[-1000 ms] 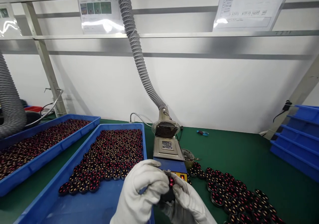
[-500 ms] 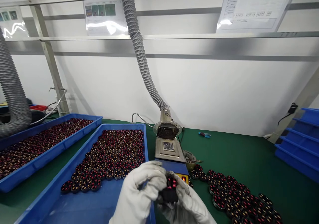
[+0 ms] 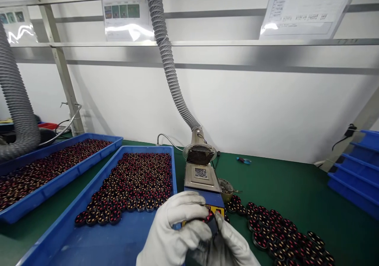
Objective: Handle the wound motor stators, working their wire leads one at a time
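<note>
Both of my hands wear white gloves and meet at the bottom middle of the view. My left hand (image 3: 174,230) and my right hand (image 3: 229,244) are closed together around a small round black part with red windings (image 3: 209,218), held just in front of the blue solder pot (image 3: 203,183). Only the top edge of the part shows between the fingers. A blue tray (image 3: 130,242) of like parts lies to the left of my hands. Several more such parts (image 3: 275,226) lie loose on the green mat to the right.
A second blue tray (image 3: 63,171) full of parts sits at far left. A grey fume hose (image 3: 170,64) hangs down to a fan (image 3: 199,153) behind the solder pot. Stacked blue trays (image 3: 355,171) stand at right. A small tool (image 3: 243,160) lies near the white wall.
My hands have shifted slightly right and lower, turning the part so less of its red winding shows. The camera view has drifted a little to the left.
</note>
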The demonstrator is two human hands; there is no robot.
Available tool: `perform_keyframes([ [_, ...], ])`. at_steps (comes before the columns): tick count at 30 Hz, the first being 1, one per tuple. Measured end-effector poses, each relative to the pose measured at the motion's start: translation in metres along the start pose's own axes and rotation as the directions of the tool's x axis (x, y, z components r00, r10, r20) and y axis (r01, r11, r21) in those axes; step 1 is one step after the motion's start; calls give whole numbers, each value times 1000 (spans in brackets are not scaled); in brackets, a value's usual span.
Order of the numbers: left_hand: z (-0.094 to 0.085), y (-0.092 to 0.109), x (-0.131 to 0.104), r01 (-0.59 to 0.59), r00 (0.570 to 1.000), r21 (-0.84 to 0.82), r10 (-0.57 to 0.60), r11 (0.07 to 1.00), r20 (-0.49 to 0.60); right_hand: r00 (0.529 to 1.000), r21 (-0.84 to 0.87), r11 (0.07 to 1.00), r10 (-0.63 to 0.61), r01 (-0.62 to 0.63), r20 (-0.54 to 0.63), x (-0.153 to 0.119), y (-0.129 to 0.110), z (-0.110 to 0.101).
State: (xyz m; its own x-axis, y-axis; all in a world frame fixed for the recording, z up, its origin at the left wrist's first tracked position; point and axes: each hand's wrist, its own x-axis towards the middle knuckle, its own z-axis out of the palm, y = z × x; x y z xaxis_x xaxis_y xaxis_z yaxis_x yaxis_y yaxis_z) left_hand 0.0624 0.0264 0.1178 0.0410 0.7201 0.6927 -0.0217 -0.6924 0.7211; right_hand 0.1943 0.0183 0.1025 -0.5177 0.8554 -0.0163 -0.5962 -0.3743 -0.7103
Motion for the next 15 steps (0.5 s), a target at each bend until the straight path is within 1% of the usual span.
perform_keyframes([
  [1,1,-3,1,61,997,-91,-65,994,-41,1000,0,1000,10,-10,5,0,0,1],
  [3,1,-5,1,174,972,-228,-204,958,-114,999,12,999,30,-30,17,-1,0,3],
  [4,-1,-5,1,209,956,-261,-253,943,-150,999,27,999,40,-40,24,-2,0,3],
  [5,-3,-3,1,225,944,-268,-278,937,-179,998,47,998,48,-49,35,-3,-1,4],
  [6,-6,0,1,247,936,-261,-299,933,-185,997,71,996,54,-58,48,-5,-3,4],
  [8,-12,10,3,351,917,-204,-380,914,-124,997,109,993,46,-52,59,-7,-6,5],
  [10,-15,19,5,450,892,-94,-452,888,2,998,121,992,33,-38,49,-7,-8,6],
  [11,-15,22,6,467,884,-57,-464,882,54,999,120,992,31,-36,38,-7,-9,7],
  [12,-13,24,7,459,887,-51,-454,887,81,999,117,992,33,-36,27,-7,-10,7],
  [13,-11,24,7,431,901,-71,-426,900,80,999,117,992,36,-38,19,-6,-10,8],
  [15,-6,20,5,342,939,-165,-342,925,29,999,121,992,38,-40,13,-5,-9,9],
])
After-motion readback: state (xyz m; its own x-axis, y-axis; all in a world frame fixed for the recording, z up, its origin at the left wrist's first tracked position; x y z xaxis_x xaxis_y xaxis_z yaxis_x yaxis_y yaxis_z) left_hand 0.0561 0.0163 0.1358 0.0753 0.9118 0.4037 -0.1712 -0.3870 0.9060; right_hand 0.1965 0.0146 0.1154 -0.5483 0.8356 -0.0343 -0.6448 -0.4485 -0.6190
